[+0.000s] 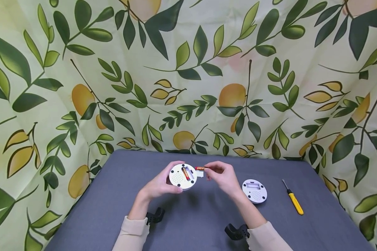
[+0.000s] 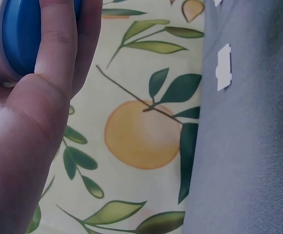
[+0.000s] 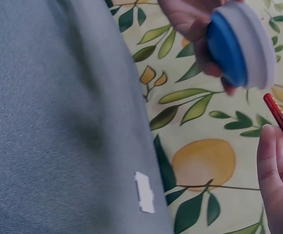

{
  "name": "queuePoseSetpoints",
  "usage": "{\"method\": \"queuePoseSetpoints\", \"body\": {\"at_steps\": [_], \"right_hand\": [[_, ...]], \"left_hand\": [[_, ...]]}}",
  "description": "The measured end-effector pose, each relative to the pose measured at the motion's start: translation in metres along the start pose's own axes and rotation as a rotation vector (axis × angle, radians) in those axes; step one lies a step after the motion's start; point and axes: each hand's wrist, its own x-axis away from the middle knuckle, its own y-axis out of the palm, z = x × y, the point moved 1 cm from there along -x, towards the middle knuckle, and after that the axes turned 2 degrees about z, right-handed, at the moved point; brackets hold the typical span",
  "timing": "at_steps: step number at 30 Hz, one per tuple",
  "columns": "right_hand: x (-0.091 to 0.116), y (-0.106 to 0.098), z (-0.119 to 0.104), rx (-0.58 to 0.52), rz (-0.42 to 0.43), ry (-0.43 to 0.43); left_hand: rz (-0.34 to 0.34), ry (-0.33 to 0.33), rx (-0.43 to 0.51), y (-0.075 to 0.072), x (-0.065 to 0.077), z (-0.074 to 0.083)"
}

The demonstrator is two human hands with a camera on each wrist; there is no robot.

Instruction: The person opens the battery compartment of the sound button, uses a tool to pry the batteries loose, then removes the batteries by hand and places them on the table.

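My left hand (image 1: pixel 160 181) grips a round white device (image 1: pixel 177 177) by its edge, underside turned up, with small holes and dark feet. In its uncovered compartment lies one red-and-black battery (image 1: pixel 185 173); the slot beside it holds none. The right wrist view shows the device's other face, a blue dome (image 3: pixel 225 48). Between thumb and fingers, my right hand (image 1: pixel 221 176) pinches a second battery (image 1: pixel 201 168), just right of the device and apart from it. Below that battery, a small white battery cover (image 1: pixel 200 174) lies on the table.
To the right, a similar round white device (image 1: pixel 254 195) lies underside up, its compartment uncovered. Farther right is a screwdriver (image 1: pixel 295 202) with a yellow handle. The grey table (image 1: pixel 176 226) meets a leaf-patterned cloth (image 1: pixel 188 104) at the back and sides.
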Motion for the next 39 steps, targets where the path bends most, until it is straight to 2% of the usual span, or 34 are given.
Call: {"method": "queuePoseSetpoints", "body": {"at_steps": [12, 28, 31, 39], "right_hand": [[-0.017, 0.007, 0.037, 0.008, 0.048, 0.07], [-0.028, 0.018, 0.076, 0.04, 0.023, 0.164], [-0.028, 0.019, 0.083, 0.075, 0.02, 0.153], [-0.028, 0.024, 0.096, 0.262, 0.007, 0.13]], "left_hand": [[0.012, 0.0, 0.01, -0.003, 0.0, 0.002], [0.012, -0.001, -0.004, -0.003, 0.002, 0.002], [0.014, 0.0, -0.003, -0.003, 0.002, 0.002], [0.008, 0.005, 0.01, -0.002, 0.003, 0.003]]}}
